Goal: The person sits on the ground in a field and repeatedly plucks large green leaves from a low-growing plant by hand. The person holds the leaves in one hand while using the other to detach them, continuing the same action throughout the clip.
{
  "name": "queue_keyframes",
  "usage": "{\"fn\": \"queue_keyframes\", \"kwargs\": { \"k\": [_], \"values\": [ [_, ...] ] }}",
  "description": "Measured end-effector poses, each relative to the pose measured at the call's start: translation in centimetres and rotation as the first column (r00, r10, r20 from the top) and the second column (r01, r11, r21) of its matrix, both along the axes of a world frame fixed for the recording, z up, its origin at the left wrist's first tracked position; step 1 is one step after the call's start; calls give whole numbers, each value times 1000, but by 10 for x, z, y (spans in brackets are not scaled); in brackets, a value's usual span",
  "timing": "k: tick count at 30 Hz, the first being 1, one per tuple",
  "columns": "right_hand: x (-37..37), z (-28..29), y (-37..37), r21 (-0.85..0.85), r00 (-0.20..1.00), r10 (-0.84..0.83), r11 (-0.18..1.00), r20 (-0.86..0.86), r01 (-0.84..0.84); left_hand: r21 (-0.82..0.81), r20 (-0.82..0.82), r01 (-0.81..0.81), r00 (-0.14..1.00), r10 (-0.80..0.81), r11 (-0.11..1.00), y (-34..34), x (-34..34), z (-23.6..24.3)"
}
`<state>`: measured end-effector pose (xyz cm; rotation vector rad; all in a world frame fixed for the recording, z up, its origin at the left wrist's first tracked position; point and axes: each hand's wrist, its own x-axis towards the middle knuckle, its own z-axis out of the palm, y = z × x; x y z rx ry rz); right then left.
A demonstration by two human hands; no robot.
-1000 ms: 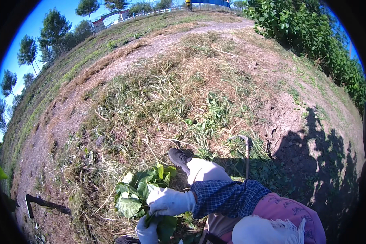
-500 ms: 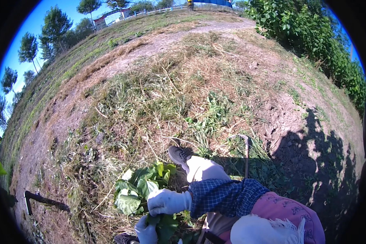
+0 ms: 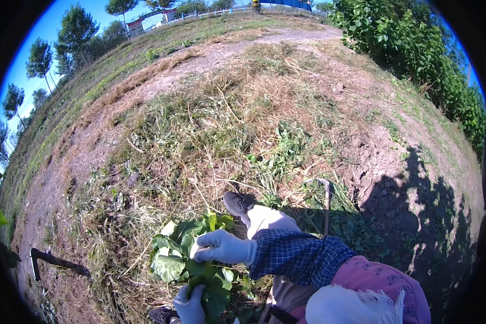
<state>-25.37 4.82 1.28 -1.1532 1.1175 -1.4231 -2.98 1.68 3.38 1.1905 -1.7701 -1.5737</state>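
My right hand (image 3: 217, 247), in a white glove below a blue plaid sleeve, is closed with curled fingers over the right side of a pile of broad green leaves (image 3: 169, 267). What it pinches is hidden beneath the fingers. Lower down, my left hand (image 3: 190, 305), also white-gloved, closes thumb and fingers at the edge of a few large dark green leaves (image 3: 216, 294). These held leaves reach up toward the pile, beneath my right hand.
A thin curved-headed tool (image 3: 326, 208) stands beyond my right sleeve. At the left, a black bent bar (image 3: 54, 262) lies over dry grass. My shoe (image 3: 236, 206) rests on cut weeds (image 3: 286, 146). Leafy bushes (image 3: 405, 48) grow at the far right.
My right hand has risen a little and shifted left, away from my left hand. Its counterpart has dropped slightly and turned, and more of the leaves between them shows.
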Motion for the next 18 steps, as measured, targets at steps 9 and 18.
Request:
{"fn": "queue_keyframes", "kwargs": {
  "k": [9,18],
  "values": [
    [37,-18,4,-291,745,-30,930,-667,-223,22,-64,95,994,-93,995,-6,3,-27],
    [41,-27,3,-234,763,-18,956,-647,-176,10,-14,165,986,-165,986,-1,0,-24]
  ]
}}
